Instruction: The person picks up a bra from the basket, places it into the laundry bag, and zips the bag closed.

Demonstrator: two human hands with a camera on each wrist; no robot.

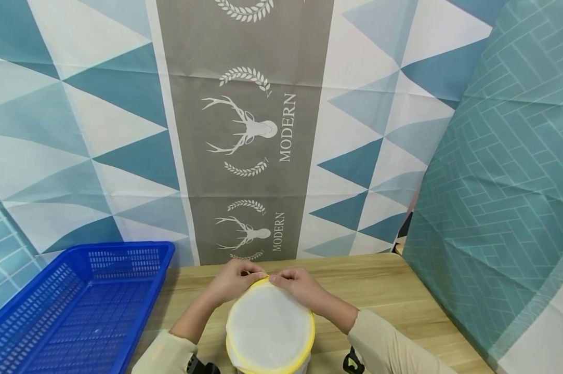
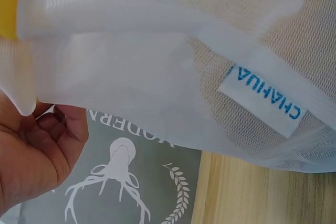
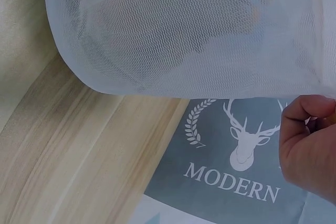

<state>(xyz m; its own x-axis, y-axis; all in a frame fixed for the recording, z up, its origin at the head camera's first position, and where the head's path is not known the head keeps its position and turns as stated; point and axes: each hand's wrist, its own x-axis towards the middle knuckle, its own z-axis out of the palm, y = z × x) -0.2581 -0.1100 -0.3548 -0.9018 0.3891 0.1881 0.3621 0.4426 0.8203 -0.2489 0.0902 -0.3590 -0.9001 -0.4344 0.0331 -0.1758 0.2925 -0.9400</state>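
Observation:
A white mesh laundry bag (image 1: 271, 324), round on top with a yellow trim around its rim, stands on the table in the head view. At the rim's far side my left hand (image 1: 236, 280) pinches the yellow edge. Close beside it, my right hand (image 1: 300, 286) pinches the same edge between thumb and finger. The left wrist view shows the see-through side of the mesh bag (image 2: 131, 72) with a white CHAHUA label (image 2: 262, 98). In the right wrist view the mesh bag (image 3: 173, 35) hangs over the wood. What lies between the fingertips is too small to tell.
A blue plastic basket (image 1: 164, 275) with slotted walls stands to the left. The wooden table (image 1: 375, 296) ends at a patterned cloth (image 1: 244, 171) at the back. A teal sheet (image 1: 510, 197) hangs along the right side.

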